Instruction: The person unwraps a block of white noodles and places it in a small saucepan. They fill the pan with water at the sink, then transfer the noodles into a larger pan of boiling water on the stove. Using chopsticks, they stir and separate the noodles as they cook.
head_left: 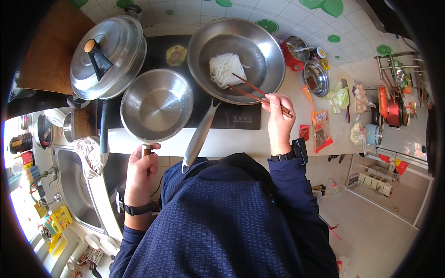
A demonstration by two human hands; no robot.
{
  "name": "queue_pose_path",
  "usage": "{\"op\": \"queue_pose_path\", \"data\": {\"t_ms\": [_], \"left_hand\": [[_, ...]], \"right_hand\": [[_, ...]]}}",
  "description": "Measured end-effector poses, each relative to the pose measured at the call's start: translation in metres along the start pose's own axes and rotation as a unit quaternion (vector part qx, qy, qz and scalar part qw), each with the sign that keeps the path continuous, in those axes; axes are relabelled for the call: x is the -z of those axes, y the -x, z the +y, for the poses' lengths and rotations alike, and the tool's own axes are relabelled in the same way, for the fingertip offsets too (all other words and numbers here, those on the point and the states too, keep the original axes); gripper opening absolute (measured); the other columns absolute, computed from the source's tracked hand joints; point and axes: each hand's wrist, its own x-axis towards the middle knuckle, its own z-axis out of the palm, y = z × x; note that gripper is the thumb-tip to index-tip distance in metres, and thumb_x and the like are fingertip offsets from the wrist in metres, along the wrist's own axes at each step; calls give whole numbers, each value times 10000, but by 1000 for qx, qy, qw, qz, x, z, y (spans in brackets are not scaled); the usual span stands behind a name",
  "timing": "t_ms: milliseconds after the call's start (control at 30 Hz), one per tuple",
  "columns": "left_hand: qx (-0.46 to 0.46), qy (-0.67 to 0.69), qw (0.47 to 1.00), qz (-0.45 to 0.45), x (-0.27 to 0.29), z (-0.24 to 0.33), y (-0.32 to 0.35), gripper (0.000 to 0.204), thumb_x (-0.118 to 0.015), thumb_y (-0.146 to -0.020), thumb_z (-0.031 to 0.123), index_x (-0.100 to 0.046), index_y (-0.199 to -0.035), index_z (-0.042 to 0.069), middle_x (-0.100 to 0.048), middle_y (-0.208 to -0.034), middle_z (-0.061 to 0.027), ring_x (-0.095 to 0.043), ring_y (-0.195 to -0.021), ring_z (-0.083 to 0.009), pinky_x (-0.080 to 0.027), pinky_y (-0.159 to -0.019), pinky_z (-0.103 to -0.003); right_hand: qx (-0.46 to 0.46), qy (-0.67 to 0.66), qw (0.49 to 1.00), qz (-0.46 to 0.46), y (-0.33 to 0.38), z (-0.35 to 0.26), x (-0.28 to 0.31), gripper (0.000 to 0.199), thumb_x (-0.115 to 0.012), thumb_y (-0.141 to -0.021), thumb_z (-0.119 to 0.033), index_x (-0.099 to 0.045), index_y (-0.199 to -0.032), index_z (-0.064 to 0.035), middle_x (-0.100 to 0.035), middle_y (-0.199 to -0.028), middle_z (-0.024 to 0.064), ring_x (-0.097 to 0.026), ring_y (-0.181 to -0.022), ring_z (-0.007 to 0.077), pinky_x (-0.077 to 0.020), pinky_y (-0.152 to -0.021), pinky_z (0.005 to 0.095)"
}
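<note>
My left hand (143,166) is closed round the handle of a small steel saucepan (156,105), whose bowl is bare inside apart from a wet sheen. In my right hand (281,119) is a pair of brown chopsticks (252,91). Their tips reach into a large steel frying pan (259,44) and touch a clump of white noodles (225,69) lying left of its middle. The frying pan's long grey handle (200,136) points toward me, between my two hands. Both pans are over the black cooktop (241,116); whether the saucepan rests on it I cannot tell.
A lidded steel pot (109,55) stands at the back left, near the sink (79,190). Right of the frying pan are a red pot (291,58), a steel bowl (316,78), a cut cabbage (338,96), a knife (346,109), eggs (360,97) and an orange food packet (322,129).
</note>
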Motion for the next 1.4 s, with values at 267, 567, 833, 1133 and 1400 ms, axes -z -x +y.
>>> {"op": "queue_pose_path", "data": {"t_ms": [267,567,833,1133,1400], "left_hand": [[0,9,1000,-4,1,0,-1,236,-565,-856,46,-648,-1066,-23,-451,-550,20,-359,-423,-64,-293,-422,-202],[-4,6,1000,-15,1,-1,-3,238,-578,-853,55,-654,-1064,-23,-452,-549,24,-362,-423,-61,-292,-419,-202],[-7,7,1000,-6,4,-2,-1,233,-572,-857,56,-646,-1064,-22,-454,-549,22,-363,-424,-58,-283,-418,-198],[4,-12,1000,-20,1,-1,-5,244,-564,-855,47,-640,-1073,-30,-449,-548,22,-355,-416,-59,-283,-413,-200],[1,-9,1000,-12,0,-2,-2,247,-560,-852,47,-634,-1072,-36,-445,-542,19,-354,-414,-61,-283,-411,-204]], "right_hand": [[-9,-4,998,65,-9,8,-5,149,-668,-975,-133,-655,-943,13,-659,-924,61,-670,-791,136,-591,-713,267],[-103,-112,971,184,-40,4,-9,227,-652,-990,-224,-646,-934,-4,-687,-864,86,-683,-705,152,-590,-666,269],[34,40,996,69,-26,-17,11,160,-622,-994,-99,-614,-879,13,-651,-858,55,-650,-687,120,-560,-685,253],[8,-6,996,88,-43,10,0,161,-664,-977,-147,-663,-992,13,-695,-1000,92,-691,-862,164,-599,-754,291],[-31,-4,993,115,-47,-1,6,243,-639,-999,-210,-677,-1020,30,-711,-1024,119,-690,-846,156,-590,-749,277]]}}
